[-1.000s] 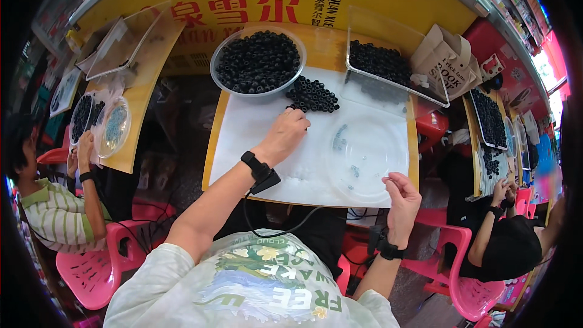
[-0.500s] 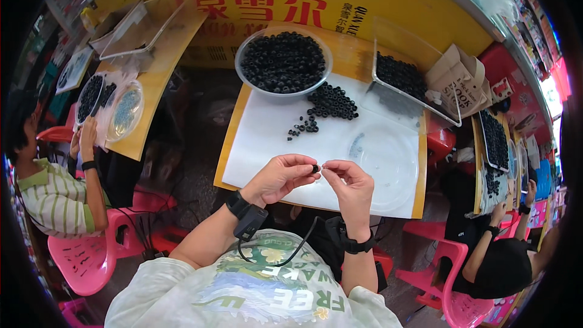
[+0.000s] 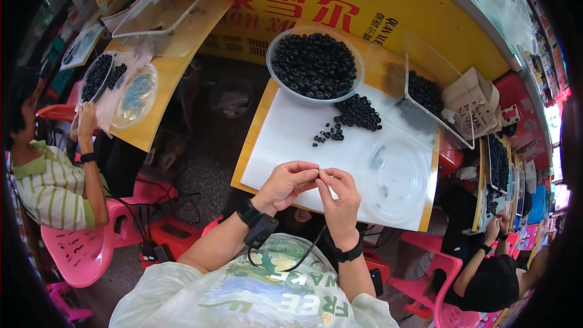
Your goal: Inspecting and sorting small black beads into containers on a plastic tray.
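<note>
My left hand (image 3: 284, 184) and my right hand (image 3: 340, 202) meet over the near edge of the white-topped table, both with thumb and finger pinched. What lies between their fingertips is mostly hidden and too small to name. Beyond them, several small black hollow cylinders (image 3: 328, 134) are scattered on the white sheet (image 3: 285, 140), beside a larger pile (image 3: 359, 112) of the same. A translucent bowl (image 3: 271, 73) at the back is heaped with these pieces. Right of my hands sits a round clear plate (image 3: 398, 176) with a few tiny bluish bits.
Back right stand a clear bin (image 3: 434, 118) of black pieces and a beige paper bag (image 3: 473, 100). One person (image 3: 54, 188) sits at a table on the left, another (image 3: 486, 279) on the right. Pink chairs (image 3: 79, 255) and cables lie around the floor.
The view has shifted, so the table sits farther right in the picture. The black cylinder that showed at my left fingertips is no longer visible, and my hands are closer together.
</note>
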